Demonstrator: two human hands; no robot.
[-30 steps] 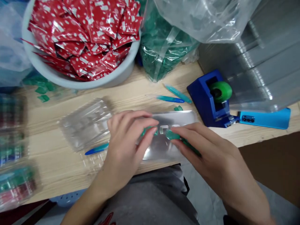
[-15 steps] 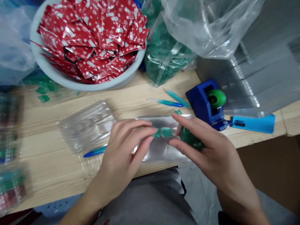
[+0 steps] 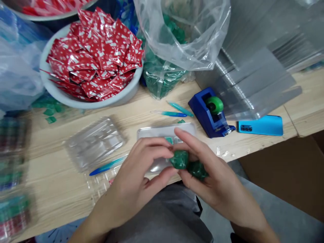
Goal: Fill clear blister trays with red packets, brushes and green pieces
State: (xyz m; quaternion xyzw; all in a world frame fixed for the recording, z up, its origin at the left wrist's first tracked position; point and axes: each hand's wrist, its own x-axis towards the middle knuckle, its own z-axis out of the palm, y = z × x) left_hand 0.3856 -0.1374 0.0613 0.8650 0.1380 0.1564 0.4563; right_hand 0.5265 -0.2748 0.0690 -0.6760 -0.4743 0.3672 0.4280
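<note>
My left hand (image 3: pixel 144 168) and my right hand (image 3: pixel 212 175) meet over a clear plastic tray (image 3: pixel 145 133). Between my left fingertips and thumb is a dark green, shiny, translucent piece (image 3: pixel 179 159); what it is made of I cannot tell. A second dark green piece (image 3: pixel 198 169) sits in the curl of my right fingers, touching or close to the first. Partly hidden behind my left fingers, a small green square (image 3: pixel 168 139) lies in the tray. Another small green bit (image 3: pixel 181 121) rests just beyond the tray's far edge.
A tub (image 3: pixel 50 89) of red packets stands at the back left, beside a clear bag (image 3: pixel 162 79) of green pieces. Blue-tipped pens (image 3: pixel 174 114), a blue tape dispenser (image 3: pixel 210 114), a blue phone (image 3: pixel 265 125), stacked clear sheets (image 3: pixel 243 84) and another clear tray (image 3: pixel 93 143) lie around.
My hands have come together and the green pieces now show between them. The left fingers have left the small squares in the tray for one of the dark pieces. The view has shifted.
</note>
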